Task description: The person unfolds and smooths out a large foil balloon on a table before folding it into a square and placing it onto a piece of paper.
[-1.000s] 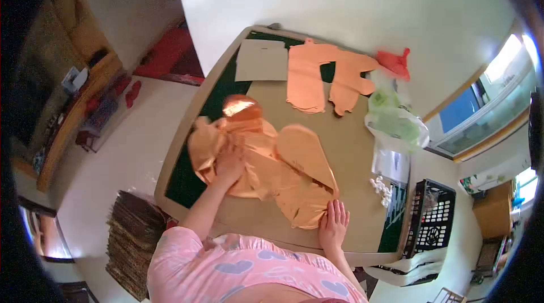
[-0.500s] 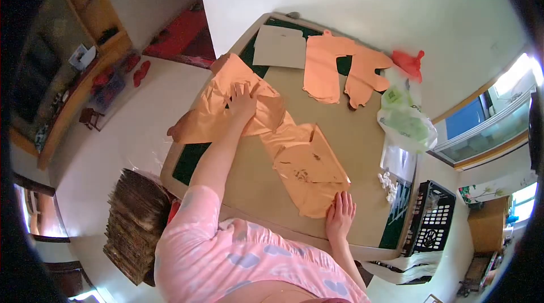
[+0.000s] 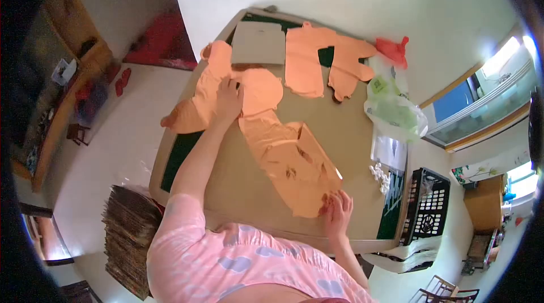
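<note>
A large flat orange foil shape [image 3: 260, 90], like an uninflated foil balloon, lies across the table with rounded lobes at its far end. My left hand [image 3: 229, 102] rests on its upper part, palm down with the fingers stretched out. At the near right corner, my right hand [image 3: 338, 212] has its fingers curled at the foil's edge, apparently pinching it; the thumb's contact is partly hidden. The near part of the foil carries dark printed marks and a folded flap. A second orange foil shape [image 3: 303, 68] lies flat at the far side, beyond my hands.
A grey flat square [image 3: 259, 43] lies at the table's far left. Along the right are a red plastic bag [image 3: 394, 52], a green-and-white bag [image 3: 391, 107] and small white pieces [image 3: 379, 178]. A black crate [image 3: 428, 204] stands beyond the right edge; stacked brown sheets [image 3: 131, 238] stand left.
The upper foil lies smoother and more spread, a rounded lobe now showing right of my left hand. My right fingers have curled at the near corner. The whole view has shifted slightly.
</note>
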